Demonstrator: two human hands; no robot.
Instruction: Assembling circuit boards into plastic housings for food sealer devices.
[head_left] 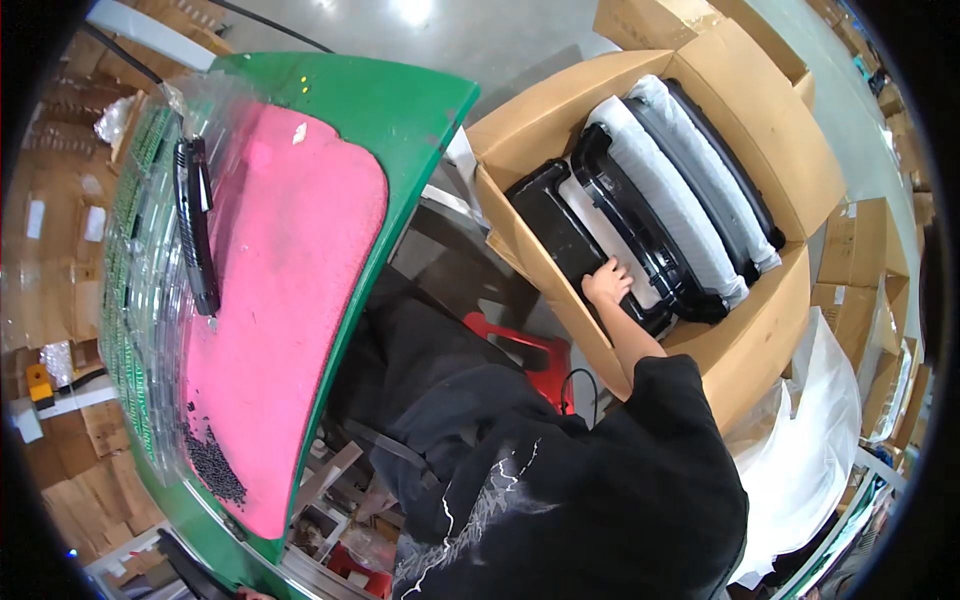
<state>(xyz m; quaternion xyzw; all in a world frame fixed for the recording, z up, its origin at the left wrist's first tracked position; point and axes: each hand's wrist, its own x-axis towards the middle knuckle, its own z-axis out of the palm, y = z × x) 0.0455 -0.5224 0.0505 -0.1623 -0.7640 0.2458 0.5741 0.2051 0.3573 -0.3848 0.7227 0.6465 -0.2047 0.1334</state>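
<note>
My right hand (608, 283) reaches into an open cardboard box (575, 325). Its fingers are spread over the near end of a glossy black plastic part (556, 222), at the edge beside a white strip. More long black curved plastic parts (632, 196) stand side by side there, with white foam wrapping (658, 168) between them. At the bottom edge only a sliver of my left hand (253, 594) shows, near a dark long piece (188, 568); its fingers are mostly cut off.
To the left stands a green table (420, 95) with a pink mat (300, 230). On it lie a black ribbed handle-like piece (196, 225), clear plastic sheeting and small black bits (212, 465). A red stool (545, 360) sits below; white plastic film (800, 470) hangs at right.
</note>
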